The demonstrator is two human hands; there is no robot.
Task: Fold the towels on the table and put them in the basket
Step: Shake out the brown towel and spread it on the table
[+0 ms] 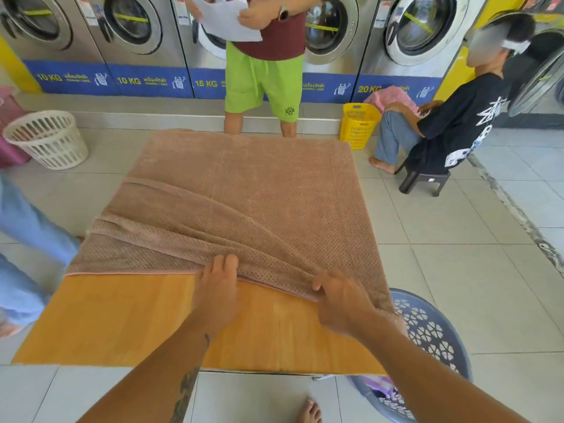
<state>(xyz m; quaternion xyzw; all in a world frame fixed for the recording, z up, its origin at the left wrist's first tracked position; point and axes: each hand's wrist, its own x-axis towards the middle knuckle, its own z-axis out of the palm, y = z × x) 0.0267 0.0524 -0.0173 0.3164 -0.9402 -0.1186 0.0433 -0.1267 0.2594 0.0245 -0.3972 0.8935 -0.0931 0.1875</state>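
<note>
One brown towel (244, 193) lies spread over the far part of the orange surface (122, 315). The right hand (338, 300) pinches its near hem, knuckles curled; the left hand (218, 288) rests straight fingers (227, 264) on it. The blue basket (433, 331) stands beside the near right corner.

Both forearms extended forward. Left grip (218, 290) fingers straight, pressing towel (244, 193) hem beneath it; right grip (338, 303) curled, pinching same hem.
</note>
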